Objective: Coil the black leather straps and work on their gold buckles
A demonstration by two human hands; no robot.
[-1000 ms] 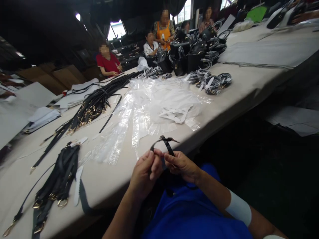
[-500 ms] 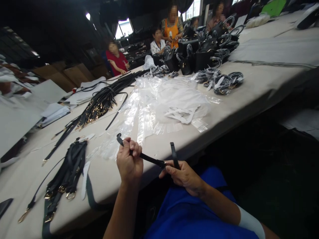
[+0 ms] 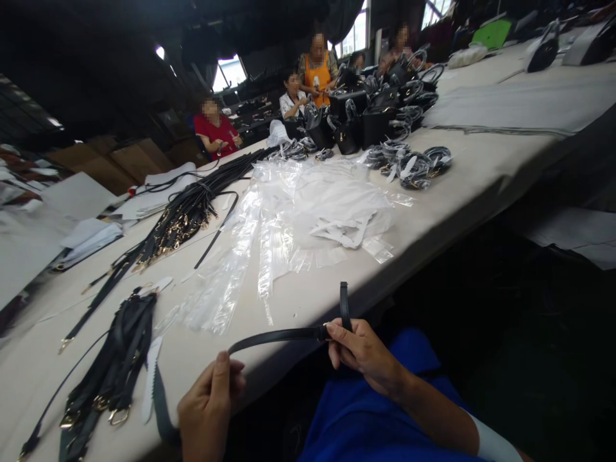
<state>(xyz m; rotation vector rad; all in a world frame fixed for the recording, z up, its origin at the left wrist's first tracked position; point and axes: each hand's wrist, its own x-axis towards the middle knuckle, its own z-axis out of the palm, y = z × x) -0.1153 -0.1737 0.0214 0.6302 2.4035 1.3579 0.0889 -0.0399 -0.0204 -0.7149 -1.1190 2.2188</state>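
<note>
A narrow black strap (image 3: 276, 335) runs between my two hands in a shallow arc over the table's near edge. My left hand (image 3: 212, 401) is closed on its left end, the thumb pressed on top. At the strap's small buckle my right hand (image 3: 359, 350) pinches it, and a short free tail of the strap stands up above those fingers. To the left of my left hand lies a bundle of black straps with gold buckles (image 3: 118, 350). A white serrated strip (image 3: 152, 378) rests beside that bundle.
Clear plastic sleeves (image 3: 308, 212) spread over the table's middle. Long black straps with gold clasps (image 3: 178, 218) lie behind on the left. Black handbags (image 3: 351, 122) and wrapped coiled straps (image 3: 418, 167) stand farther back. Several people are at the far side, one in an orange apron (image 3: 318, 77).
My left hand has moved down and left along the strap, drawing it out longer between the hands. My right hand keeps its hold at the buckle. The view has shifted slightly.
</note>
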